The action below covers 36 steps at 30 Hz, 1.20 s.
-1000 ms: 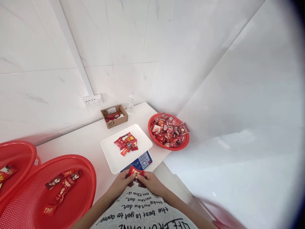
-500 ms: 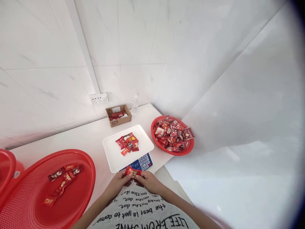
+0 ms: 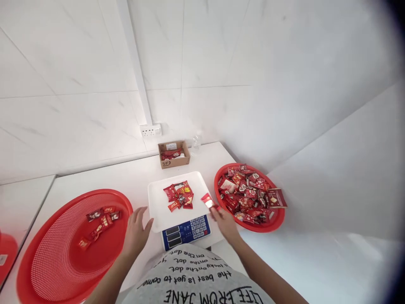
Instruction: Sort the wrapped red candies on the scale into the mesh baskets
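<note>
A blue scale (image 3: 186,232) bears a white tray (image 3: 158,217), on which several red packets (image 3: 182,195) lie together. My right hand (image 3: 225,223) pinches a red packet (image 3: 208,200) near the tray's right edge, beside a full red basket. My left hand (image 3: 137,230) is empty, fingers apart, between the tray and the large red basket (image 3: 41,270) on the left. A few red packets (image 3: 99,226) lie inside that left basket.
The full red basket (image 3: 219,198) at the right holds a heap of packets. Behind the tray stand a small cardboard box (image 3: 174,162) with packets inside and a clear bottle (image 3: 196,141). A wall socket (image 3: 151,130) is above the table.
My hands have parted. The right one has moved right and forward with a red packet; the left one has let go and moved left. The view has shifted a little to the left.
</note>
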Tool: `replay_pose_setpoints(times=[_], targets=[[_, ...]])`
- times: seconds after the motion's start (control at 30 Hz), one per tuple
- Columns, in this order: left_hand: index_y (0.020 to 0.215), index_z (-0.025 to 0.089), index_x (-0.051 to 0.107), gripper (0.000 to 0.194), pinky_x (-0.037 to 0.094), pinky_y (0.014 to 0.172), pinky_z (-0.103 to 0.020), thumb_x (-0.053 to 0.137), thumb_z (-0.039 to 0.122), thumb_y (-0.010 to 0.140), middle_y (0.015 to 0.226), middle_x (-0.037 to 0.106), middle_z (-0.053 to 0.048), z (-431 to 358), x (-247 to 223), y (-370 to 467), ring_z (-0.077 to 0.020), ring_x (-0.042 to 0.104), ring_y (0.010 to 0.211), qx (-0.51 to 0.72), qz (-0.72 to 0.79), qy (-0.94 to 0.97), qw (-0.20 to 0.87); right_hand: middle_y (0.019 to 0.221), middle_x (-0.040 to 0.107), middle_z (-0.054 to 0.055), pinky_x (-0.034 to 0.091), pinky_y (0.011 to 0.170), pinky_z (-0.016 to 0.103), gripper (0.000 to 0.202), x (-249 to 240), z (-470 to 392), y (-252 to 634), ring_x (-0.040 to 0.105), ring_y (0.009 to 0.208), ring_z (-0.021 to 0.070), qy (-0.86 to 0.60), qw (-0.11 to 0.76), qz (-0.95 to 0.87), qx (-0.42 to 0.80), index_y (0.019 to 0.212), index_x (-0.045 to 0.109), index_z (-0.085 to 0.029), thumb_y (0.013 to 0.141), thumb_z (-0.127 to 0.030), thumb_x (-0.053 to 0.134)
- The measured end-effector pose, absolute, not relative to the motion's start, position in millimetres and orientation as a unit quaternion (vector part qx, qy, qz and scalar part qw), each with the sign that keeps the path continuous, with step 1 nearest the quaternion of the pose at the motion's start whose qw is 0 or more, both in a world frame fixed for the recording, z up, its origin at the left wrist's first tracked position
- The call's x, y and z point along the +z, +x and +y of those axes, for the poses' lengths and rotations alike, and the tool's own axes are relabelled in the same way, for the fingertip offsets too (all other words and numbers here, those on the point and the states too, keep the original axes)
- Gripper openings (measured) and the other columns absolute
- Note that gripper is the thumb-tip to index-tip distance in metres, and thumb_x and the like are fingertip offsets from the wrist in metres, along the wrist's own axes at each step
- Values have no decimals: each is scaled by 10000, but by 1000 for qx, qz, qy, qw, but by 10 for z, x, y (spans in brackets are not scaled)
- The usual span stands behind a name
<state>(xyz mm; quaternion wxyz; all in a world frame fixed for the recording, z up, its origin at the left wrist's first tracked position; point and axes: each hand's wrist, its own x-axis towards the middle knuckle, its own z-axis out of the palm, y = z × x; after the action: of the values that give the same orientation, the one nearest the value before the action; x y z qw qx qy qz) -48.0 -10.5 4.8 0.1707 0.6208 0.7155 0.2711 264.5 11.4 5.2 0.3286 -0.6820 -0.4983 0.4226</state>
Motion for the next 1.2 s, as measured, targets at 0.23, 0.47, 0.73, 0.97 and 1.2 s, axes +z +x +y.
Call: replay_pose_setpoints(times=[0.23,0.47,0.73,0.97,1.2], targets=[[1267,121,393,505,383,947,-456,366,356,821,1244,502,-157,-259,-317,-1019,-292,437,1186,133,759,630,97,537,524,28,354,568,295,479,-193,232,3449,487,568,180,-819,313,-437,203,514,385,-217,740,-637,343],[1267,97,405,471,388,957,-414,327,259,831,1223,541,-161,-86,-320,-1366,-275,471,1166,91,737,666,67,612,546,58,343,577,286,528,-443,69,3468,499,615,179,-812,301,-486,117,533,379,-217,777,-663,240],[1215,20,470,458,325,985,-471,337,246,839,1228,499,-222,432,-134,-1650,-336,389,1208,75,743,663,-44,768,598,79,329,581,262,541,-591,48,3436,536,739,175,-776,241,-579,64,673,554,-178,876,-541,208],[994,182,609,307,422,873,-364,391,353,863,979,612,-96,485,-93,-301,-228,525,963,157,561,811,54,770,599,71,315,562,257,487,-594,20,3434,536,728,169,-778,211,-589,57,693,560,-178,895,-478,234],[1113,169,510,296,416,833,-353,405,279,859,1097,573,-95,493,-115,233,-227,509,990,78,581,802,117,754,600,69,320,571,261,471,-576,20,3438,536,720,171,-771,211,-598,53,695,556,-180,895,-470,243]])
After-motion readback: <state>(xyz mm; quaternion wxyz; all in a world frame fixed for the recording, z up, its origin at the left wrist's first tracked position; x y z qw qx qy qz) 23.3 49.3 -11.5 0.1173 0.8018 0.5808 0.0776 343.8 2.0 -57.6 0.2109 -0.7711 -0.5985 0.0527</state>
